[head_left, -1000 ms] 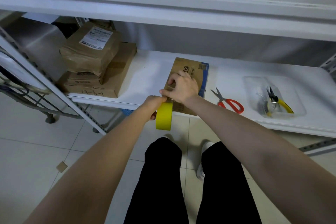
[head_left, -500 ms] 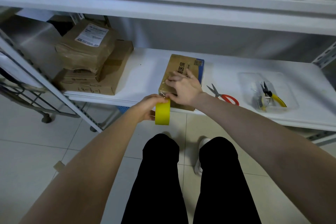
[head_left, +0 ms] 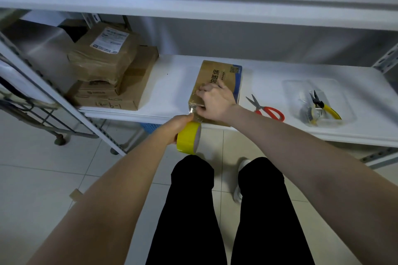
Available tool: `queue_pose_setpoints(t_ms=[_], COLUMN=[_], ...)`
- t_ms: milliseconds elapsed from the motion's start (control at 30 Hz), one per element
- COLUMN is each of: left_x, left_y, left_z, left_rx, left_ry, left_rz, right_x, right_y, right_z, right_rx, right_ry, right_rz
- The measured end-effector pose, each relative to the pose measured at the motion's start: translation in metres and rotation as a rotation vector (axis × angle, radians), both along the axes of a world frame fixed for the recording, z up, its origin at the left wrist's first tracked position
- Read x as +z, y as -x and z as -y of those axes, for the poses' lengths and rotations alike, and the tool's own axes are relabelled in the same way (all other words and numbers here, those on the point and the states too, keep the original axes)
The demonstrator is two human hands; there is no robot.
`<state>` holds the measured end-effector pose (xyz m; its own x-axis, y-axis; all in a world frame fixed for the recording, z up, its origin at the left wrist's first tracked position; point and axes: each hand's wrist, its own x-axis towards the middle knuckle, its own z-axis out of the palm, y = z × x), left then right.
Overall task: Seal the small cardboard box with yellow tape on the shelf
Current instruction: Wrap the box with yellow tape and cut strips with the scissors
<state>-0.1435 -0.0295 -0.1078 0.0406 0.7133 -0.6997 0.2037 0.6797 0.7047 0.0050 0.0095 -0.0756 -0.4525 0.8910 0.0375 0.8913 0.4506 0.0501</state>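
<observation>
The right hand (head_left: 215,101) is laid on the near end of the small cardboard box (head_left: 223,76), fingers spread fairly flat on the top face and the thumb at the front edge. Nothing is gripped by it. A strip of tape (head_left: 195,112) is pressed down under it. The box lies flat on the white shelf (head_left: 172,84), close to the front edge and about midway along it.

The left hand (head_left: 177,125) is closed round the roll of yellow tape (head_left: 189,140), which is held just below and in front of the shelf edge. A short, glossy length of tape is drawn taut from the roll up to the box's near end.

Progress is judged as early to middle. The tape end has been fixed over the near end of the box. The far part of the top face is seen bare. The strip has not yet been cut from the roll, and smoothing remains to be done.

Both forearms are extended forward and downward, the right wrist above the shelf edge and the left wrist below it.

Red-handled scissors (head_left: 267,110) lie just right of the box. A clear tray (head_left: 290,92) with yellow-handled pliers (head_left: 325,106) is placed farther right. A stack of parcels (head_left: 112,75) is stored at the left end.
</observation>
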Motion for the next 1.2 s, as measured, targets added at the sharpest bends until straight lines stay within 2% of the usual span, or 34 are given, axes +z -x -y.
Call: queue_pose_setpoints(t_ms=[133, 333, 467, 633, 833, 933, 1033, 1200], left_x=[0.001, 0.004, 0.008, 0.011, 0.010, 0.006, 0.003, 0.011], left_y=[-0.001, -0.011, -0.012, -0.010, -0.019, -0.019, -0.016, -0.010], left_z=[-0.003, -0.007, -0.005, 0.004, -0.006, -0.006, -0.003, -0.005], left_rx=[-0.013, 0.000, 0.009, -0.016, 0.014, 0.050, 0.040, 0.042], left_ry=[-0.018, 0.014, 0.071, 0.108, 0.079, 0.132, 0.164, 0.117], left_rz=[-0.076, -0.013, -0.033, -0.021, -0.041, 0.039, 0.038, 0.029], right_x=[-0.003, -0.006, -0.015, -0.015, -0.019, -0.020, -0.022, -0.020], right_y=[0.007, 0.016, 0.012, 0.004, 0.009, 0.008, 0.008, 0.007], right_z=[-0.003, -0.005, -0.006, -0.004, -0.002, -0.003, -0.004, -0.005], right_rx=[-0.020, -0.034, 0.009, 0.063, 0.017, 0.018, 0.028, 0.042], right_ry=[-0.054, -0.165, -0.203, -0.223, -0.209, -0.239, -0.244, -0.253], right_rz=[0.050, 0.069, 0.077, 0.098, 0.025, -0.009, -0.027, 0.003])
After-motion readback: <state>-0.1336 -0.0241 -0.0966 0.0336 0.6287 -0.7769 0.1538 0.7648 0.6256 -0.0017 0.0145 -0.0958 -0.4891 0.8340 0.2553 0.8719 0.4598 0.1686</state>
